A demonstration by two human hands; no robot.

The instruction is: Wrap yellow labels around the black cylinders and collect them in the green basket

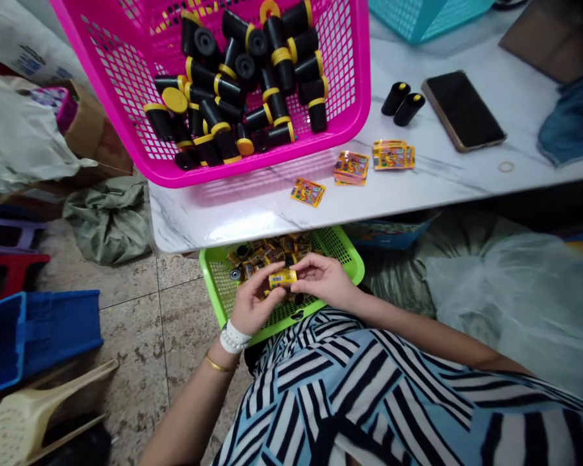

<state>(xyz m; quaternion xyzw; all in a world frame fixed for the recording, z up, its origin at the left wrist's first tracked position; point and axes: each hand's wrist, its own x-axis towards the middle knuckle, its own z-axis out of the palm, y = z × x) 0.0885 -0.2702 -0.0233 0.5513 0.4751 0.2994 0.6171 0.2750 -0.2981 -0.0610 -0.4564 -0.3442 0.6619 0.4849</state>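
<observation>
Both my hands hold one small cylinder wrapped in a yellow printed label over the green tray on my lap. My left hand grips its left end with curled fingers; my right hand pinches its right end. The green tray holds several labelled cylinders. On the marble table above, a pink basket is full of black cylinders with yellow caps. Small stacks of yellow stickers and one loose sticker lie on the table. Two black cylinders lie beside a phone.
A dark phone, a rubber band, blue cloth and a teal basket sit on the table's right. On the floor at left are a blue crate, a beige plastic chair and bags. Clear plastic lies at right.
</observation>
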